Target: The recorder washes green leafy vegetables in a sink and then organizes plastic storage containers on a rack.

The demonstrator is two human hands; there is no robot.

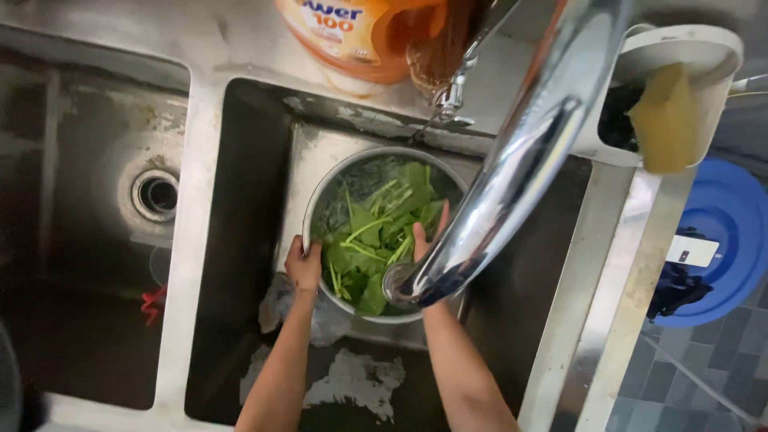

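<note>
A round metal bowl sits in the right basin of a steel sink, filled with water and green leafy vegetables. My left hand grips the bowl's near-left rim. My right hand reaches into the bowl among the leaves, fingers spread; part of it is hidden behind the chrome faucet spout, which hangs over the bowl.
The left basin has a round drain. An orange detergent bottle stands behind the sink. A white holder with a yellow sponge hangs at the right edge. A blue lid lies on the tiled floor. A plastic bag lies below the bowl.
</note>
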